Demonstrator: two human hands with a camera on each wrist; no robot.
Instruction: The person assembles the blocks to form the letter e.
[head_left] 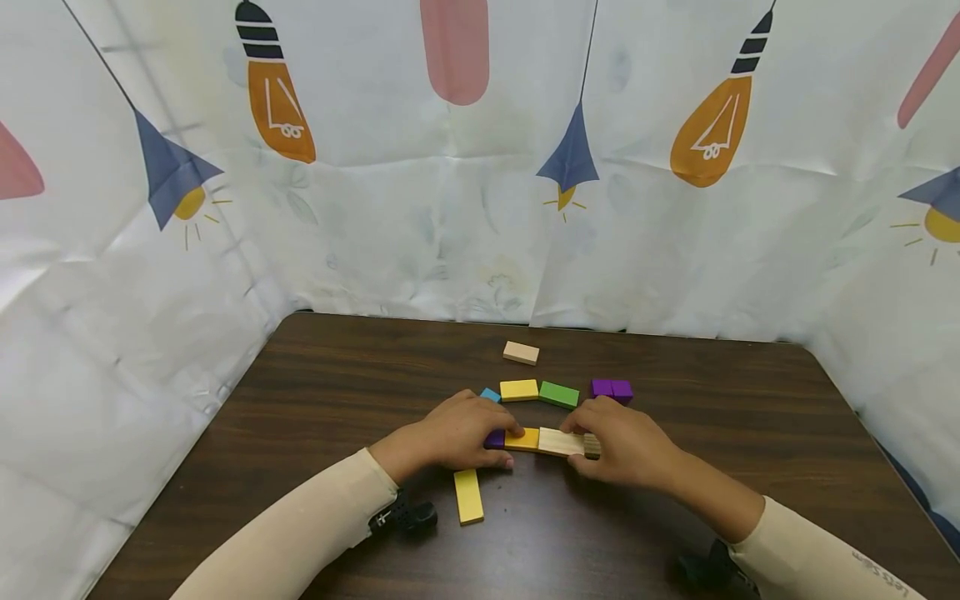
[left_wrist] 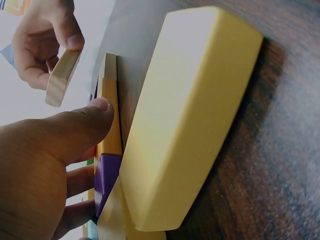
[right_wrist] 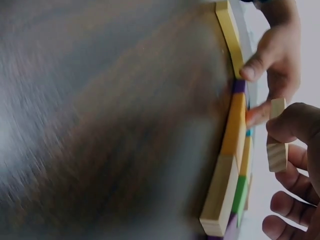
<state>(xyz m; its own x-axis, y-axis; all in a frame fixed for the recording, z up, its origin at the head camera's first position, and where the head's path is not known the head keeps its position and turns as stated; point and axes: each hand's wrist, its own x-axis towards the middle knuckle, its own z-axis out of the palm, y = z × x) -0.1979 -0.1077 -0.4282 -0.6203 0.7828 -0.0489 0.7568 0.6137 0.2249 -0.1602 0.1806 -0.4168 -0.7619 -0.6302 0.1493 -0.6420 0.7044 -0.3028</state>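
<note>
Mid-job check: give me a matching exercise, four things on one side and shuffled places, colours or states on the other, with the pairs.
Things
1. Right hand
2. Orange block
3. Green block
4. Block farthest from the person

Places, colours, states
A. Plain wood colour
B. Between a purple block and a plain wooden block
C. Pinches a pale block
D. At the right end of a yellow block in the head view

Pairs: 1-C, 2-B, 3-D, 4-A
</note>
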